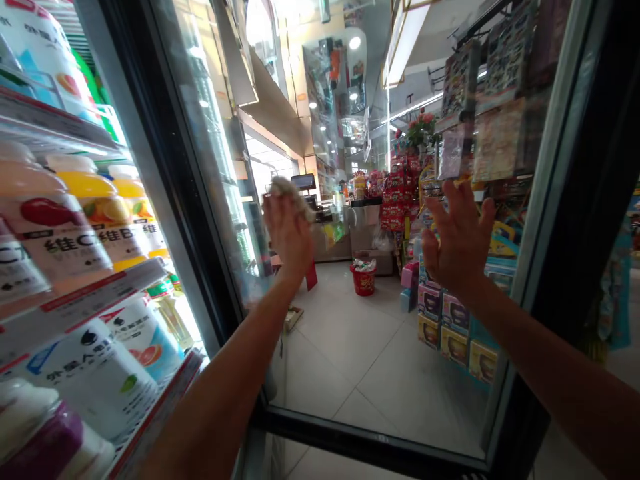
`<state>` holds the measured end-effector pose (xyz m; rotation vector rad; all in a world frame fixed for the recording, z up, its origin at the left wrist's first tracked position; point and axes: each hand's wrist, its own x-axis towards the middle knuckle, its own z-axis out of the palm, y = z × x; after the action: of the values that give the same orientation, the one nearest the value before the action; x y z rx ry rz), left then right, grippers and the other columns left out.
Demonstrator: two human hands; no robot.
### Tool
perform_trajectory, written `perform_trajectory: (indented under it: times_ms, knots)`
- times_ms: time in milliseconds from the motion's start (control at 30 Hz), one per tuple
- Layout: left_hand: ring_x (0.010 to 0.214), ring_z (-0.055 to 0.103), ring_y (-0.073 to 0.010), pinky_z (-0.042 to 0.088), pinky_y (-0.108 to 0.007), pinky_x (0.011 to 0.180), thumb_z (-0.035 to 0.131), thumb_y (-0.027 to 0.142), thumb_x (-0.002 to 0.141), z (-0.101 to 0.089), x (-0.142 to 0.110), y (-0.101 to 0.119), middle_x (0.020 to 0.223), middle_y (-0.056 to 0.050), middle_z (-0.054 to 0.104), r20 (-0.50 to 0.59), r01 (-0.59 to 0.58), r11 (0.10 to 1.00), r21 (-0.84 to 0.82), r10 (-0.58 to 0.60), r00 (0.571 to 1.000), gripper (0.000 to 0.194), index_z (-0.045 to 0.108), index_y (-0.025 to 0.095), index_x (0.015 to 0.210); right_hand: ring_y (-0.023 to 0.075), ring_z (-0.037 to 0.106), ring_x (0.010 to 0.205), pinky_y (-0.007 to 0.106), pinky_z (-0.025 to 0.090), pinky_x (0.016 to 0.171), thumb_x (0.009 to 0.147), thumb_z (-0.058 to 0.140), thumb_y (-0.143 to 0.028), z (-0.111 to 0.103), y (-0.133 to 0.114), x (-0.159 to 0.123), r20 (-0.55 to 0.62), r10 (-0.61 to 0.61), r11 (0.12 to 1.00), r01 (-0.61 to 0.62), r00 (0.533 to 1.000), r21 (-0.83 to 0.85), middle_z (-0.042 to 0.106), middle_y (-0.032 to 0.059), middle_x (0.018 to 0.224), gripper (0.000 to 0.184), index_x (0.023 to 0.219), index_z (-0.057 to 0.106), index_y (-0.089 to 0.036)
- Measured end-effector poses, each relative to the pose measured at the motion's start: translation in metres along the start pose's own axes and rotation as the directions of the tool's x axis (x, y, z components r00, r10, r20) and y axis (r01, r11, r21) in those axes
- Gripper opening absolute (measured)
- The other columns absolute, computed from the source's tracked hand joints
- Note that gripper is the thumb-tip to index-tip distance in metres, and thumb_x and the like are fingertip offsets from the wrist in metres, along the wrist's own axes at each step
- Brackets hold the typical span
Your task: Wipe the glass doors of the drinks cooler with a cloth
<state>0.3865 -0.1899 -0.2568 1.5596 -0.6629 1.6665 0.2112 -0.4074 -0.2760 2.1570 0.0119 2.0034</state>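
Observation:
A black-framed glass door [350, 347] stands in front of me, swung open beside a lit drinks cooler. My left hand [289, 230] presses a greyish cloth [294, 197] to the left part of the pane; hand and cloth are a little blurred by motion, and most of the cloth is behind the fingers. On the right side of the pane, my right hand [457, 240] is raised with its fingers spread and holds nothing. Whether its palm touches the glass I cannot tell.
On the left, cooler shelves [100, 293] hold several bottled drinks [75, 233] near my left arm. The door's thick frame [560, 200] bounds the right. Through the glass appear a red bucket [363, 281], stacked boxes [455, 327] and a counter [367, 220].

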Motion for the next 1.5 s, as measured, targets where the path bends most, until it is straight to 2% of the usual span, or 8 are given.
perform_trajectory:
  times_ms: [200, 300, 433, 700, 833, 1000, 1267, 1500]
  knots:
    - [0.137, 0.014, -0.0171, 0.015, -0.040, 0.115, 0.035, 0.035, 0.087, 0.005, 0.000, 0.054, 0.142, 0.001, 0.035, 0.360, -0.453, 0.869, -0.200, 0.495, 0.791, 0.043, 0.042, 0.023, 0.128, 0.0260, 0.020, 0.137, 0.053, 0.008, 0.109, 0.085, 0.035, -0.030, 0.000, 0.000, -0.002, 0.061, 0.033, 0.999, -0.031, 0.998, -0.033, 0.032, 0.0085, 0.145, 0.048, 0.132, 0.038, -0.021]
    - [0.138, 0.003, -0.0194, 0.008, -0.043, 0.115, 0.030, 0.039, 0.089, 0.004, 0.026, 0.006, 0.147, -0.004, 0.025, 0.176, -0.083, 0.994, -0.075, 0.095, 0.980, 0.050, 0.036, 0.015, 0.132, 0.0244, 0.018, 0.137, 0.051, 0.009, 0.109, 0.085, 0.035, -0.030, -0.001, 0.000, -0.002, 0.090, 0.017, 0.998, -0.012, 0.996, -0.054, 0.030, 0.0066, 0.146, 0.048, 0.133, 0.037, -0.021]
    - [0.138, -0.004, -0.0213, 0.003, -0.044, 0.115, 0.022, 0.034, 0.090, 0.011, 0.047, -0.012, 0.148, -0.010, 0.020, -0.043, 0.311, 0.950, -0.013, -0.311, 0.949, 0.054, 0.034, 0.003, 0.132, 0.0229, 0.020, 0.137, 0.049, 0.012, 0.110, 0.085, 0.036, -0.030, -0.001, -0.004, 0.001, 0.086, 0.009, 0.996, -0.002, 0.996, -0.085, 0.032, 0.0067, 0.145, 0.048, 0.132, 0.038, -0.019]
    - [0.137, 0.014, -0.0174, 0.018, -0.042, 0.114, 0.034, 0.027, 0.088, 0.016, 0.011, 0.103, 0.142, 0.001, 0.035, 0.332, -0.539, 0.816, -0.209, 0.578, 0.746, 0.042, 0.042, 0.022, 0.129, 0.0226, 0.022, 0.136, 0.049, 0.014, 0.109, 0.084, 0.038, -0.028, 0.001, 0.000, -0.002, 0.039, -0.048, 0.995, 0.051, 0.998, -0.080, 0.033, 0.0087, 0.144, 0.051, 0.134, 0.035, -0.019]
    - [0.137, 0.015, -0.0185, 0.018, -0.038, 0.114, 0.033, 0.030, 0.088, 0.007, 0.035, 0.033, 0.143, -0.006, 0.034, 0.132, -0.136, 0.990, -0.032, 0.139, 0.982, 0.046, 0.042, 0.012, 0.128, 0.0223, 0.022, 0.136, 0.050, 0.014, 0.109, 0.083, 0.040, -0.026, 0.003, 0.001, -0.003, 0.017, -0.070, 0.993, 0.071, 0.997, -0.096, 0.035, 0.0103, 0.143, 0.054, 0.136, 0.033, -0.019]
    - [0.137, -0.005, -0.0246, 0.007, -0.050, 0.112, 0.019, 0.025, 0.091, 0.004, 0.047, -0.002, 0.147, -0.018, 0.017, -0.019, 0.145, 0.989, 0.016, -0.145, 0.989, 0.052, 0.030, -0.007, 0.131, 0.0229, 0.021, 0.137, 0.051, 0.015, 0.109, 0.083, 0.040, -0.027, 0.003, -0.001, -0.002, 0.015, -0.061, 0.992, 0.062, 0.998, -0.112, 0.033, 0.0103, 0.144, 0.056, 0.137, 0.029, -0.019]
    - [0.136, 0.019, -0.0171, 0.019, -0.039, 0.115, 0.036, 0.030, 0.087, 0.012, 0.009, 0.081, 0.140, 0.000, 0.039, 0.290, -0.529, 0.822, -0.210, 0.569, 0.769, 0.040, 0.046, 0.022, 0.126, 0.0252, 0.023, 0.136, 0.052, 0.014, 0.108, 0.083, 0.039, -0.027, 0.000, -0.002, -0.002, 0.034, -0.061, 0.995, 0.063, 0.998, -0.074, 0.033, 0.0102, 0.144, 0.057, 0.138, 0.029, -0.020]
    - [0.137, 0.007, -0.0289, 0.012, -0.055, 0.110, 0.019, 0.027, 0.093, -0.001, 0.061, -0.018, 0.145, -0.022, 0.022, -0.062, 0.203, 0.979, 0.012, -0.202, 0.977, 0.052, 0.031, -0.008, 0.129, 0.0255, 0.022, 0.136, 0.051, 0.014, 0.108, 0.082, 0.042, -0.027, 0.002, -0.003, -0.002, 0.015, -0.074, 0.993, 0.076, 0.997, -0.091, 0.034, 0.0128, 0.143, 0.058, 0.138, 0.030, -0.017]
